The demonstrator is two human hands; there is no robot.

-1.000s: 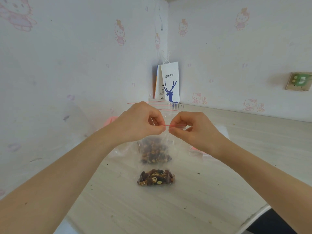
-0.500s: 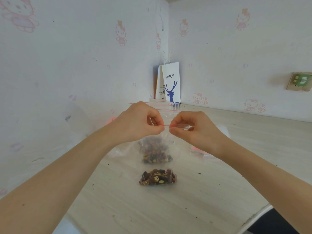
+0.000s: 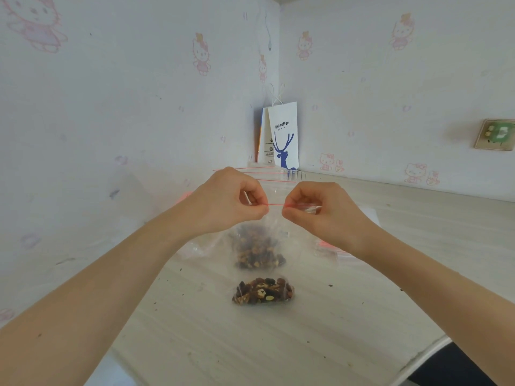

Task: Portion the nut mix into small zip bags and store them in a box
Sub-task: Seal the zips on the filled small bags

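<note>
Both hands [image 3: 276, 208] pinch the zip bag's [image 3: 257, 246] top, bag hanging below.

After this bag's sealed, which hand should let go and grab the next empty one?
Right, probably: the right hand hovers just above the empty zip bags, while the left hand pinches the zip of the nut bag.

Bright, soft daylight — sharp, wide-angle edge bowing
</note>
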